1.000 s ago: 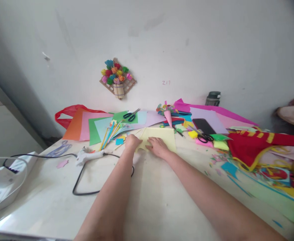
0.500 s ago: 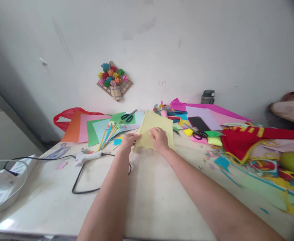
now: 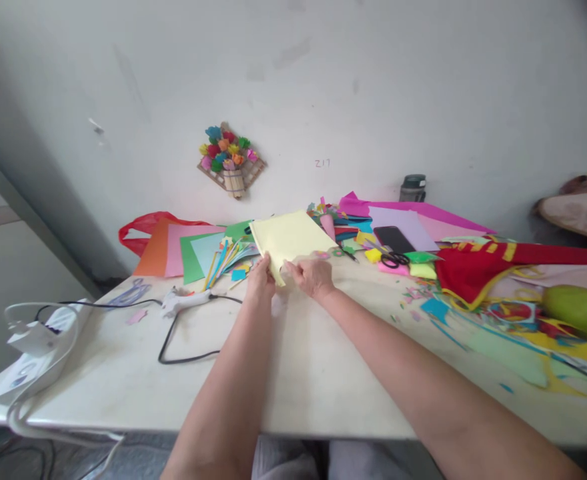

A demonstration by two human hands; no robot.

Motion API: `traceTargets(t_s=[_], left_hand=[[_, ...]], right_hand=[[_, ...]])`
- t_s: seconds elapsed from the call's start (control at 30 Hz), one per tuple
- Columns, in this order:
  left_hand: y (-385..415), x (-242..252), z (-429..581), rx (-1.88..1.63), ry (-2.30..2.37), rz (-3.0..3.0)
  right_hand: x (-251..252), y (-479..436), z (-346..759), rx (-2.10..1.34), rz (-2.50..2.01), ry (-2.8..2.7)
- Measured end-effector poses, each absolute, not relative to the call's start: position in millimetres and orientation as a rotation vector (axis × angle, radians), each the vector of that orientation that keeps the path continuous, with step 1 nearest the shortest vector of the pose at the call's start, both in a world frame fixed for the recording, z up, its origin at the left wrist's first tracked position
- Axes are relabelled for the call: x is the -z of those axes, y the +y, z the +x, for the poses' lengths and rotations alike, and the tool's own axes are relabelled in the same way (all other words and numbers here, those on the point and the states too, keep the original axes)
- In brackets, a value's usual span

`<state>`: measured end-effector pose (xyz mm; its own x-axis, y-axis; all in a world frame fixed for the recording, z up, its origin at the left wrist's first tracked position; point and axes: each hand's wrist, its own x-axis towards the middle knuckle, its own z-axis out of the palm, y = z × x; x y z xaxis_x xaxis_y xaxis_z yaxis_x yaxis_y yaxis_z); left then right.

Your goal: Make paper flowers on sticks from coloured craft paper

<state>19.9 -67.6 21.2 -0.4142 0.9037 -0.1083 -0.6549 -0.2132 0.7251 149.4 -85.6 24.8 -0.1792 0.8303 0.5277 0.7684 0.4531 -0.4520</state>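
A pale yellow sheet of paper (image 3: 289,238) is lifted off the white table (image 3: 293,360), tilted up and away from me. My left hand (image 3: 260,280) pinches its near left corner. My right hand (image 3: 309,275) grips the near edge just to the right of that corner. Both hands are closed on the sheet, side by side, over the middle of the table.
A white glue gun (image 3: 186,299) with a black cord (image 3: 183,350) lies left of my hands. Coloured paper sheets (image 3: 186,248), paper sticks, scissors (image 3: 394,259), a phone (image 3: 392,238), red cloth (image 3: 478,270), scraps and a green fruit (image 3: 578,311) crowd the back and right. A power strip (image 3: 38,333) sits far left.
The yellow sheet lay flat under both hands; it has been picked up and turned, and both hands now hold its near edge above the table.
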Motion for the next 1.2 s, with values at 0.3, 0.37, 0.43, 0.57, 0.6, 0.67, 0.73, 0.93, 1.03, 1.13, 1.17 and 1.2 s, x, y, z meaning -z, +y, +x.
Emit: traceTargets(t_s=[0.3, 0.37, 0.43, 0.57, 0.6, 0.67, 0.73, 0.93, 1.03, 1.13, 1.17, 1.2], left_hand=[[-64, -8, 26, -1.767, 0.872, 0.470], [-64, -6, 31, -1.730, 0.853, 0.484], [-66, -6, 35, -1.694, 0.858, 0.492], [-71, -11, 38, -1.592, 0.993, 0.522], [-72, -12, 37, -1.556, 1.020, 0.542], [-73, -13, 35, -1.502, 1.031, 0.585], [-73, -12, 33, -1.499, 1.016, 0.614], [-71, -8, 29, -1.588, 0.970, 0.628], [-73, -9, 28, -1.602, 0.936, 0.642], [-74, -10, 28, -1.534, 0.935, 0.683], [-75, -10, 28, -1.498, 0.949, 0.699], [-75, -9, 28, -1.463, 0.962, 0.717]], right_hand=[[-20, -77, 138, -1.404, -1.059, -1.425], [-20, -78, 138, -1.395, -1.063, -1.440], [-21, -79, 138, -1.366, -1.084, -1.461], [-23, -79, 138, -1.362, -1.157, -1.422], [-23, -78, 139, -1.371, -1.163, -1.410], [-22, -75, 141, -1.408, -1.164, -1.405], [-21, -73, 143, -1.452, -1.157, -1.406], [-25, -76, 149, -1.489, -1.074, -1.557], [-28, -79, 148, -1.464, -1.096, -1.588], [-28, -78, 147, -1.438, -1.100, -1.545], [-27, -77, 146, -1.441, -1.087, -1.524], [-27, -76, 147, -1.449, -1.073, -1.506]])
